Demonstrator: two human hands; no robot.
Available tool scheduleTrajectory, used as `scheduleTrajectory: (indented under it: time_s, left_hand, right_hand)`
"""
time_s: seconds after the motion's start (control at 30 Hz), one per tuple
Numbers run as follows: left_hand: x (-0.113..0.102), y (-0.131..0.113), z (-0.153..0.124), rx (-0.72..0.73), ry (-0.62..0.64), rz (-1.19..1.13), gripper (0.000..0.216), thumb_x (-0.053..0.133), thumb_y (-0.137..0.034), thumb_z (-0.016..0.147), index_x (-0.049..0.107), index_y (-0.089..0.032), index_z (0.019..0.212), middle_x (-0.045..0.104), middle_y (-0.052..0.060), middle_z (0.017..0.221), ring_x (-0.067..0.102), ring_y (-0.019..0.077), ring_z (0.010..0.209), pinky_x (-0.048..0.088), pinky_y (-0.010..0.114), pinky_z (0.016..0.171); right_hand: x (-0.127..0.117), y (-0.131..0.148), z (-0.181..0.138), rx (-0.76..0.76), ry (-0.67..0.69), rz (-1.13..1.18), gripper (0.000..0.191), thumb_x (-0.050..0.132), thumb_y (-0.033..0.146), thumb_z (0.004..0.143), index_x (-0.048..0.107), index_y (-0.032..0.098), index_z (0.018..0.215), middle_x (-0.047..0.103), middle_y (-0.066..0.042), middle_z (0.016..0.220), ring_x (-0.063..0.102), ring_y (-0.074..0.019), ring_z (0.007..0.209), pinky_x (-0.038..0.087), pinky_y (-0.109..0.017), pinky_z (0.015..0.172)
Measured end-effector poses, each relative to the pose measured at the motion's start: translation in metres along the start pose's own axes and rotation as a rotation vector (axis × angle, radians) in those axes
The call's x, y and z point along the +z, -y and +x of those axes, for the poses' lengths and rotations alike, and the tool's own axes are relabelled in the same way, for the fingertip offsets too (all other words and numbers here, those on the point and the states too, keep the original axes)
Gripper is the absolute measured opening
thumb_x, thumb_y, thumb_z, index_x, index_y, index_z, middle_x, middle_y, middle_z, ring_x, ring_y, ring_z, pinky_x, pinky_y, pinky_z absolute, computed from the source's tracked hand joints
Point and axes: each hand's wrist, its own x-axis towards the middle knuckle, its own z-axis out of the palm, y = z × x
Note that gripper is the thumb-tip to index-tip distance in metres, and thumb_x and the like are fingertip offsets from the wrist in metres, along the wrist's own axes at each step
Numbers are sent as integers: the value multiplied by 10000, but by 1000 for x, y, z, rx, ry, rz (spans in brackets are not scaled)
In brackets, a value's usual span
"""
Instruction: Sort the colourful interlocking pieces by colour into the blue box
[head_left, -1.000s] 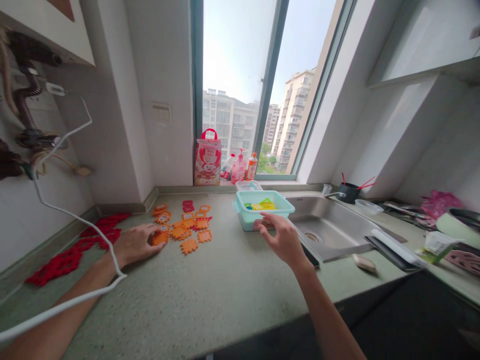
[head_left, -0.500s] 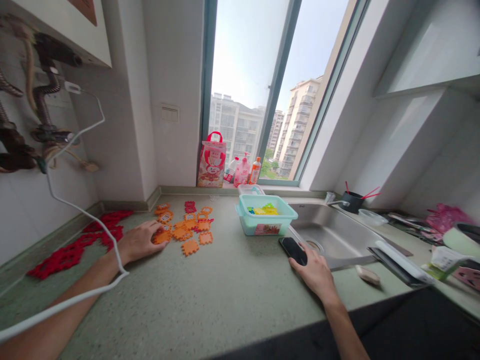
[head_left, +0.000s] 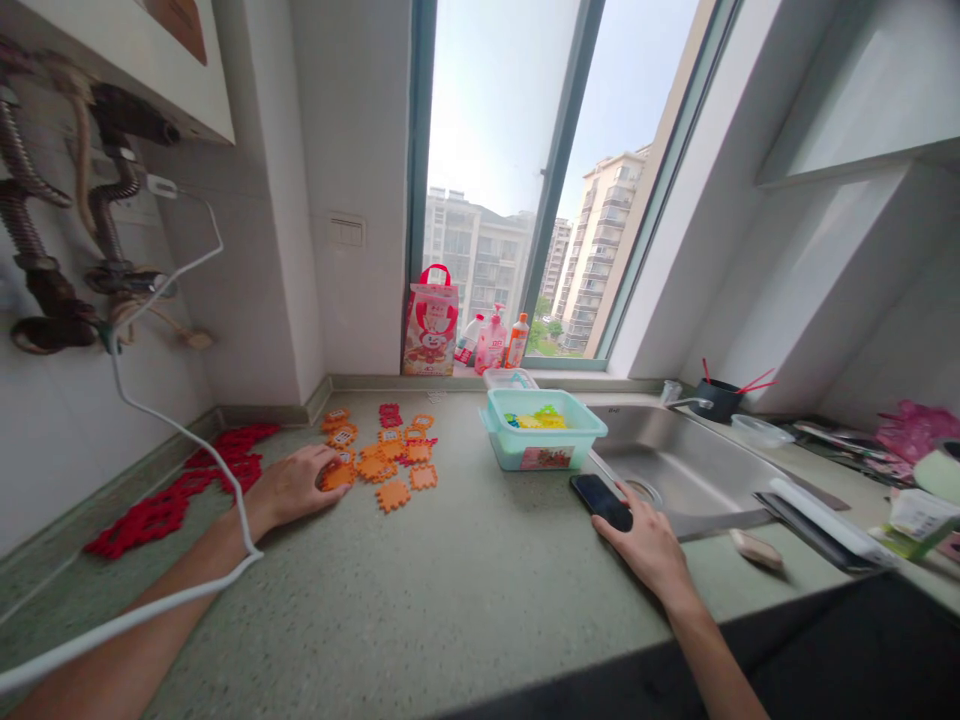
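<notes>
My left hand [head_left: 294, 487] lies flat on the green counter [head_left: 450, 590], fingers spread, its fingertips on the edge of a cluster of orange puzzle pieces [head_left: 379, 455]. Red puzzle pieces [head_left: 184, 488] lie in a strip along the wall to the left of that hand. My right hand [head_left: 649, 548] rests on the counter beside the sink, fingers stretched forward and touching the near end of a black phone [head_left: 600, 501]. Just beyond the phone stands a teal plastic box [head_left: 542, 430] holding yellow and green pieces.
A steel sink [head_left: 679, 465] with a tap sits right of the box. A red gift bag [head_left: 430, 330] and bottles [head_left: 495, 343] stand on the window sill. A white cable [head_left: 172, 440] hangs across my left forearm. Clutter fills the far right counter.
My right hand left the teal box, came down to the counter and now rests at the black phone. The left hand stayed on the orange pieces. The view shifted slightly left.
</notes>
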Motion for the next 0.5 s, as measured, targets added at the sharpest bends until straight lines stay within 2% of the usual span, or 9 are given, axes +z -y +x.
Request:
scheduleTrajectory:
  time_s: [0.5]
  left_hand:
    - [2, 0, 7, -41, 17, -2, 618, 573, -695, 778, 736, -221, 1139, 715, 106, 1282, 650, 341, 1190, 500, 405, 1043]
  right_hand:
    - [-8, 4, -2, 16, -8, 46, 771, 652, 586, 823, 523, 249, 1504, 687, -89, 1267, 609, -323, 1128, 482, -442, 997]
